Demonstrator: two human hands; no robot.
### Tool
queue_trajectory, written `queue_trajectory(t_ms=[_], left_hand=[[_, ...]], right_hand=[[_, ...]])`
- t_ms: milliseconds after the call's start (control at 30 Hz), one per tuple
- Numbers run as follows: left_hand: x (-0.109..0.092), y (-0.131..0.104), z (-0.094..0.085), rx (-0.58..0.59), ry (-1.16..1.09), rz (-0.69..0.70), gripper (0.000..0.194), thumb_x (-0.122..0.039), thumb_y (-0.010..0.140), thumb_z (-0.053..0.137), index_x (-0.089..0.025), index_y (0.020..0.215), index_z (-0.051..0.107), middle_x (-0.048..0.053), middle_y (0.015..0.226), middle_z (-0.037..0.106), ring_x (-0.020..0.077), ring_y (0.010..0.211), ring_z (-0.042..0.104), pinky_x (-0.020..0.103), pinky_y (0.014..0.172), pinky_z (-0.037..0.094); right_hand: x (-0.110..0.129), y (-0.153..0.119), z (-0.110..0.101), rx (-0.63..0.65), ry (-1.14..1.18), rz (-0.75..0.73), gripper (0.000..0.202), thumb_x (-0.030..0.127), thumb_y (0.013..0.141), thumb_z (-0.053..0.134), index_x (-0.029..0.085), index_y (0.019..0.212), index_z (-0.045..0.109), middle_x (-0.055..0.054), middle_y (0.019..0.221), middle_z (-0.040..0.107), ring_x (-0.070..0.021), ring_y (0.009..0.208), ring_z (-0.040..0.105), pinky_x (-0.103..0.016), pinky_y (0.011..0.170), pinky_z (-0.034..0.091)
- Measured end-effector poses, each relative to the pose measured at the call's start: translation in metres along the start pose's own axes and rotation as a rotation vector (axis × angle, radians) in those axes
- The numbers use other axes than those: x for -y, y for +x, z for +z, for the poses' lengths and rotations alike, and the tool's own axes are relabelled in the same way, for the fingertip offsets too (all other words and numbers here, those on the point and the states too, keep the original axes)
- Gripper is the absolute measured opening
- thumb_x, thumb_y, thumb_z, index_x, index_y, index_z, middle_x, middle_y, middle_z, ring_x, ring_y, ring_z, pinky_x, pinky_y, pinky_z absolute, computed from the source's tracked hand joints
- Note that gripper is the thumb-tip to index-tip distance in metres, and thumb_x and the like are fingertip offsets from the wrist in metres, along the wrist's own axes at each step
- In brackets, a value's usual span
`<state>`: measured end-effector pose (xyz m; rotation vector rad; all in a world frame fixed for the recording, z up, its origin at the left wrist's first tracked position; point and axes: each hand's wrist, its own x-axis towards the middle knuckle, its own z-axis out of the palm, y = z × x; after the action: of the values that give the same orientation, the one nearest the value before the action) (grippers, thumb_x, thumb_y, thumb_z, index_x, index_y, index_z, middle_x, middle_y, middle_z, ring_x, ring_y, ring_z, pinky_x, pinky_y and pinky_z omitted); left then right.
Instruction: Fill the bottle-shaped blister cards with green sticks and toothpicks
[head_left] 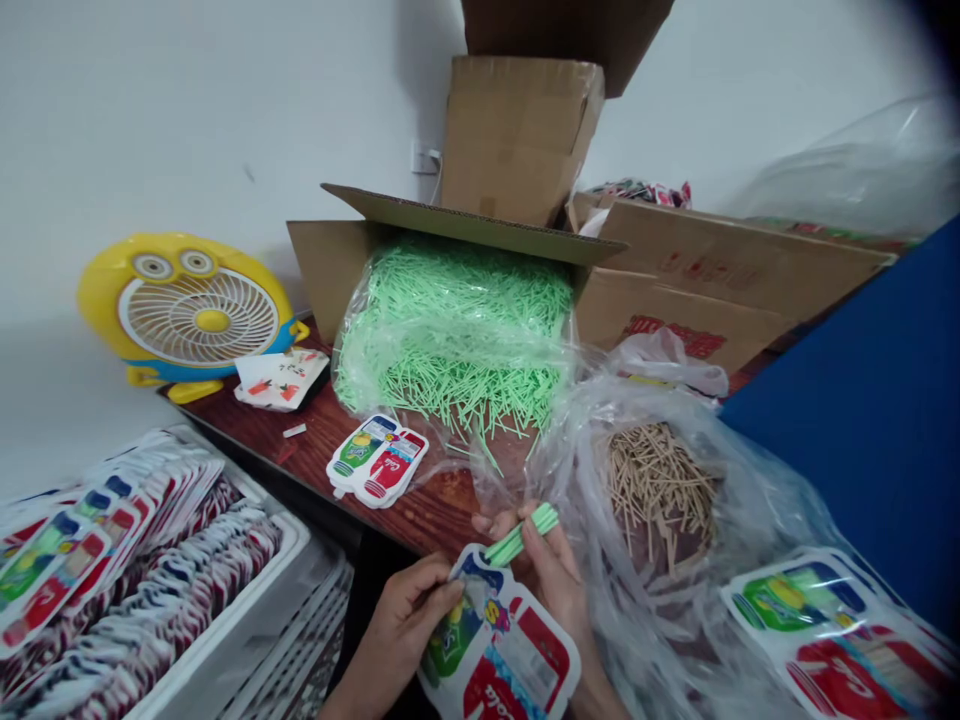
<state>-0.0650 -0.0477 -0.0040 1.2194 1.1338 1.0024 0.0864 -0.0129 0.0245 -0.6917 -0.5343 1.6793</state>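
Between my hands is a printed plastic pouch (510,650) shaped like two drinks, one green and one red marked "Cola". My left hand (409,620) pinches its upper left edge between thumb and fingers. A small bundle of light green sticks (521,538) is gripped in my right hand (551,570), the bundle's lower end at the pouch's top opening. How deep the sticks reach inside cannot be made out. Past my hands, a clear bag of loose green sticks (457,350) spills from a cardboard box (330,265). Brown sticks (660,490) lie in another clear bag to the right.
A white crate (281,580) packed with pouches stands at lower left. On the wooden table (300,460) are a flat pouch stack (377,460), a white packet (279,378) and a yellow fan (195,310). More pouches (832,630) lie at right, near a blue panel (862,400).
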Motion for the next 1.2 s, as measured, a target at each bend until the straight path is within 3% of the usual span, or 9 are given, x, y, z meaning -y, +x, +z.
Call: queue_trajectory(t_ms=[167, 233, 333, 400, 500, 600, 733, 833, 1200], left_hand=[[0.003, 0.002, 0.000, 0.009, -0.118, -0.062, 0.029, -0.039, 0.085, 0.060, -0.014, 0.071, 0.061, -0.002, 0.066, 0.048, 0.0114, 0.062, 0.042, 0.021, 0.058, 0.036], [0.004, 0.003, -0.001, 0.025, -0.206, -0.117, 0.027, -0.039, 0.082, 0.064, -0.013, 0.075, 0.064, -0.002, 0.067, 0.053, 0.0112, 0.062, 0.045, 0.021, 0.058, 0.038], [0.004, 0.003, -0.002, 0.024, -0.334, -0.190, 0.025, -0.038, 0.080, 0.067, -0.013, 0.079, 0.065, -0.001, 0.070, 0.060, 0.0114, 0.062, 0.051, 0.021, 0.059, 0.040], [0.005, 0.004, -0.001, -0.002, -0.388, -0.209, 0.025, -0.038, 0.080, 0.068, -0.013, 0.079, 0.065, 0.000, 0.070, 0.063, 0.0111, 0.061, 0.053, 0.021, 0.058, 0.041], [0.005, 0.006, 0.000, -0.006, -0.432, -0.205, 0.025, -0.037, 0.078, 0.070, -0.012, 0.079, 0.067, 0.000, 0.070, 0.065, 0.0110, 0.061, 0.055, 0.021, 0.060, 0.043], [0.003, 0.007, 0.001, 0.015, -0.461, -0.209, 0.025, -0.036, 0.077, 0.072, -0.012, 0.080, 0.068, 0.000, 0.069, 0.065, 0.0104, 0.059, 0.054, 0.020, 0.058, 0.042], [0.000, 0.009, 0.001, -0.009, -0.468, -0.188, 0.025, -0.037, 0.077, 0.071, -0.012, 0.081, 0.068, 0.001, 0.070, 0.066, 0.0111, 0.059, 0.055, 0.021, 0.059, 0.043], [-0.001, 0.011, 0.000, -0.014, -0.437, -0.157, 0.025, -0.036, 0.078, 0.071, -0.012, 0.080, 0.069, 0.000, 0.070, 0.066, 0.0107, 0.059, 0.055, 0.021, 0.059, 0.043], [0.001, 0.015, 0.004, -0.015, -0.390, -0.123, 0.026, -0.039, 0.080, 0.068, -0.013, 0.079, 0.067, 0.000, 0.070, 0.063, 0.0122, 0.062, 0.054, 0.022, 0.060, 0.042]], right_hand=[[0.006, 0.000, -0.004, 0.153, -0.182, 0.172, 0.012, 0.029, 0.081, 0.068, 0.022, 0.088, 0.061, -0.005, 0.109, 0.068, -0.0202, 0.099, 0.065, -0.031, 0.082, 0.050], [0.011, 0.003, -0.005, 0.231, -0.217, 0.221, 0.018, 0.027, 0.079, 0.070, 0.023, 0.095, 0.061, -0.005, 0.116, 0.067, -0.0206, 0.104, 0.064, -0.033, 0.089, 0.048], [0.025, 0.006, -0.005, 0.296, -0.289, 0.156, 0.030, 0.029, 0.084, 0.064, 0.027, 0.114, 0.058, -0.005, 0.128, 0.061, -0.0219, 0.122, 0.053, -0.040, 0.105, 0.038], [0.037, 0.006, -0.004, 0.346, -0.466, 0.112, 0.035, 0.033, 0.090, 0.054, 0.030, 0.125, 0.054, -0.005, 0.137, 0.053, -0.0224, 0.128, 0.047, -0.044, 0.109, 0.031], [0.053, 0.004, -0.002, 0.461, -0.909, 0.107, 0.041, 0.034, 0.093, 0.049, 0.032, 0.134, 0.048, -0.003, 0.144, 0.045, -0.0226, 0.134, 0.038, -0.048, 0.114, 0.020], [0.063, 0.003, -0.002, 0.553, -1.147, 0.094, 0.043, 0.033, 0.093, 0.048, 0.035, 0.136, 0.045, 0.000, 0.144, 0.046, -0.0231, 0.134, 0.038, -0.050, 0.114, 0.020], [0.070, 0.004, -0.006, 0.507, -1.167, -0.057, 0.039, 0.028, 0.092, 0.050, 0.032, 0.131, 0.053, -0.003, 0.136, 0.055, -0.0247, 0.126, 0.048, -0.049, 0.109, 0.033], [0.072, 0.002, -0.007, 0.531, -1.247, -0.135, 0.034, 0.026, 0.092, 0.050, 0.031, 0.124, 0.059, -0.004, 0.135, 0.055, -0.0250, 0.125, 0.049, -0.048, 0.108, 0.036], [0.070, 0.009, -0.008, 0.548, -1.218, -0.150, 0.029, 0.025, 0.093, 0.049, 0.030, 0.118, 0.064, -0.004, 0.132, 0.057, -0.0230, 0.124, 0.050, -0.044, 0.106, 0.037]])
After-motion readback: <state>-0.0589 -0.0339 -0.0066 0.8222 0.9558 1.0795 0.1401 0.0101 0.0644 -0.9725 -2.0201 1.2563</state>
